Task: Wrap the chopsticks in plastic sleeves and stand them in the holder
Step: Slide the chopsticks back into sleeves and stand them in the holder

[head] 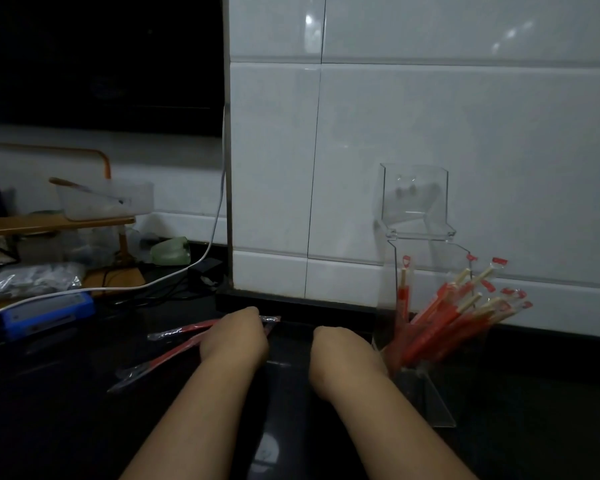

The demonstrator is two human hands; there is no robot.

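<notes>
Fingers of the left hand (235, 336) and right hand (342, 351) are hidden behind the knuckles; grip cannot be determined. The left hand covers part of the red sleeves (177, 353). Both forearms (194, 410) run off the lower edge.

1. Bare left forearm (194, 417), unsleeved from the lower edge of view to the wrist, smooth and tapering.
2. Bare right forearm (378, 420), likewise unsleeved, with a rounded wrist bone.
3. Left hand (236, 336) and right hand (340, 344) ungloved, backs rounded, fingers hidden.
</notes>
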